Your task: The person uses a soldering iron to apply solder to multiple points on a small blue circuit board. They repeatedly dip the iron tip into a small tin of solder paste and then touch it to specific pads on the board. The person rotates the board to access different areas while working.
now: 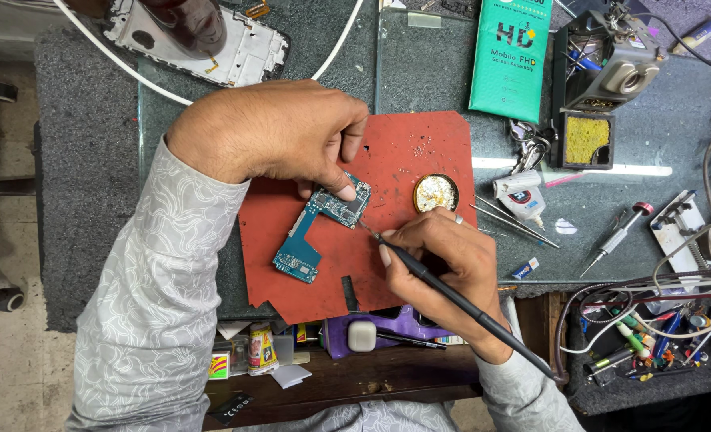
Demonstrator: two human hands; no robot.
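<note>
Two hands busy: left hand point(279, 136) pins circuit board point(323, 228); right hand point(443, 256) grasps soldering iron point(451, 294), tip up-left.

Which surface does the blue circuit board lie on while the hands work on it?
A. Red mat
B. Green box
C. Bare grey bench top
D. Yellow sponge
A: the circuit board lies flat on the red mat, pinned by the left hand while the right hand holds the soldering iron to it.

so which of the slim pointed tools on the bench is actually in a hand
The black soldering iron, gripped by the right hand; the steel tweezers and red-capped screwdriver lie untouched.
</note>
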